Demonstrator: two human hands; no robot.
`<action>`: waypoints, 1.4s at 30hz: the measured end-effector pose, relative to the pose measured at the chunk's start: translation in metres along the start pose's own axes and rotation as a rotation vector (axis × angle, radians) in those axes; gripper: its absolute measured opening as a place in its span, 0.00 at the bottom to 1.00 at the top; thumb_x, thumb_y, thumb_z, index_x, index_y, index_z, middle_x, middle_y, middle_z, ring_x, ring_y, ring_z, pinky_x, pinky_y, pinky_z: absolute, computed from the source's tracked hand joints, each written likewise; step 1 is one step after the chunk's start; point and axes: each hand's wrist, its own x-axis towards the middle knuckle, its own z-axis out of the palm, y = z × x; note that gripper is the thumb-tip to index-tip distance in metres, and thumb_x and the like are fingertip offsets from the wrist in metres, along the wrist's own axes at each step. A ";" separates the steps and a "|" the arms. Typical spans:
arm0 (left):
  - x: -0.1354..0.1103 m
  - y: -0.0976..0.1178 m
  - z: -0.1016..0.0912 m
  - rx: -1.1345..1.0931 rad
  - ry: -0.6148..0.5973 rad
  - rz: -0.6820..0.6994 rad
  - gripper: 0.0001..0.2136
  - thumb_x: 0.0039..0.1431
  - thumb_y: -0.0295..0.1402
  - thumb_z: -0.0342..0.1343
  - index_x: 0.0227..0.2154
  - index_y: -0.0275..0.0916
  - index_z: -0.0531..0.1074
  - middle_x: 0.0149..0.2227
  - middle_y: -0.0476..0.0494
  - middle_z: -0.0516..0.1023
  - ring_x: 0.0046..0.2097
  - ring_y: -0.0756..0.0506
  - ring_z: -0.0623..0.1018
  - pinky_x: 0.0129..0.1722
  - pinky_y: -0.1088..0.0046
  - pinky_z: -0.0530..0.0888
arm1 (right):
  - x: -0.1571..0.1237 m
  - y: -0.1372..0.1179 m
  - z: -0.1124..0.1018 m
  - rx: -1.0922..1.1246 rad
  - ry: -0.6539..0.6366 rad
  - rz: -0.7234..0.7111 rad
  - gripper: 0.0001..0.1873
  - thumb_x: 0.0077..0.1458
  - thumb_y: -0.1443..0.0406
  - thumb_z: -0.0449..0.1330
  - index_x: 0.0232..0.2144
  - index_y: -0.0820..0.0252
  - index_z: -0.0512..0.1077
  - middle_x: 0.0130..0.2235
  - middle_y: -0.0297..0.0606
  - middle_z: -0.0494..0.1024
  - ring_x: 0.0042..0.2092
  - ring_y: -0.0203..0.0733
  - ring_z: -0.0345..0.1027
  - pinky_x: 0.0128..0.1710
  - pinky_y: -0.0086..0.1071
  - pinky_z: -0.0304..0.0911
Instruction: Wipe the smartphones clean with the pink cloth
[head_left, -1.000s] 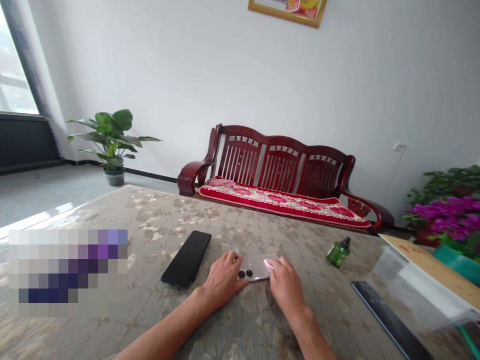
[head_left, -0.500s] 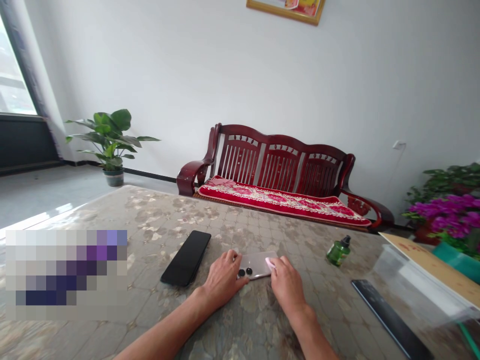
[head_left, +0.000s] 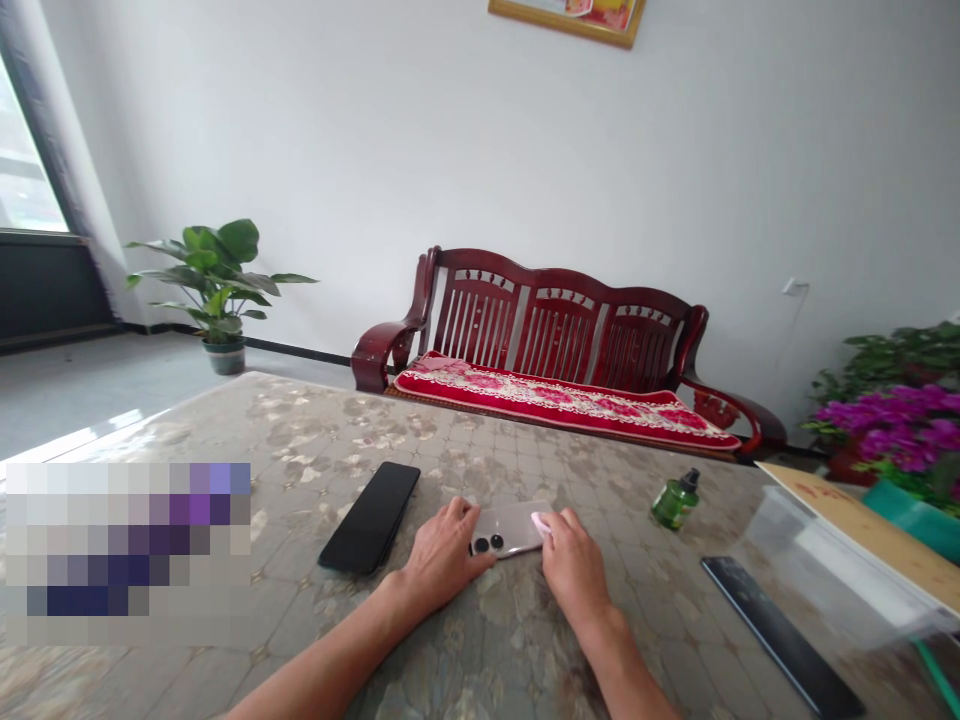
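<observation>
Clamping the camera end of the pale phone point(head_left: 517, 527) w/ my L hand point(head_left: 448, 550), thumb on the near edge, fingers over the far one. It's lying back-up on the patterned table point(head_left: 300, 480), right in front of me, dark lenses point(head_left: 496, 541) peeking out; that L end's covered, so can't count them all. R hand's point(head_left: 574, 562) at the other end, apart from L, pinching a small pinkish pad point(head_left: 541, 523) against the back; mostly tucked under my fingers, so can't tell its full shape or what it's made of. Black phone point(head_left: 371, 517) face-up just L of me. Far L, a pixelated block point(head_left: 127, 550), contents unreadable. Over R: green bottle point(head_left: 675, 502), label too small to read, a dark flat slab point(head_left: 780, 635) & a see-thru box point(head_left: 787, 545), cut off at the pic's R edge.
</observation>
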 end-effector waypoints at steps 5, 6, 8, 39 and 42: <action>0.004 -0.003 -0.001 -0.007 -0.022 -0.088 0.23 0.53 0.42 0.60 0.51 0.43 0.66 0.50 0.42 0.68 0.49 0.41 0.75 0.48 0.70 0.71 | -0.010 -0.025 0.005 0.138 -0.025 -0.138 0.18 0.61 0.73 0.49 0.44 0.53 0.75 0.42 0.38 0.75 0.43 0.38 0.71 0.42 0.26 0.60; 0.004 -0.003 -0.001 -0.001 -0.030 -0.110 0.23 0.53 0.43 0.60 0.50 0.43 0.66 0.49 0.42 0.68 0.48 0.41 0.75 0.47 0.70 0.71 | -0.011 -0.028 0.005 0.163 -0.035 -0.159 0.18 0.61 0.73 0.49 0.43 0.53 0.75 0.42 0.38 0.75 0.43 0.38 0.71 0.43 0.26 0.60; 0.005 -0.004 -0.001 0.007 -0.046 -0.133 0.22 0.52 0.43 0.60 0.49 0.42 0.66 0.49 0.42 0.67 0.48 0.41 0.76 0.47 0.70 0.71 | -0.009 -0.029 0.004 0.178 -0.043 -0.163 0.17 0.61 0.72 0.49 0.43 0.52 0.75 0.42 0.37 0.75 0.43 0.38 0.70 0.43 0.26 0.60; 0.004 0.004 0.015 -0.259 0.125 -0.118 0.30 0.43 0.26 0.63 0.50 0.39 0.59 0.48 0.42 0.66 0.48 0.43 0.75 0.46 0.72 0.70 | 0.009 0.004 0.019 0.207 0.255 -0.077 0.18 0.58 0.72 0.52 0.46 0.54 0.75 0.38 0.38 0.76 0.40 0.41 0.72 0.38 0.29 0.63; 0.003 0.006 0.016 -0.287 0.140 -0.073 0.30 0.45 0.24 0.62 0.51 0.41 0.58 0.48 0.44 0.64 0.48 0.43 0.75 0.47 0.70 0.70 | 0.005 -0.006 0.020 0.304 0.249 -0.216 0.18 0.62 0.71 0.50 0.48 0.52 0.75 0.38 0.37 0.75 0.40 0.38 0.72 0.40 0.27 0.64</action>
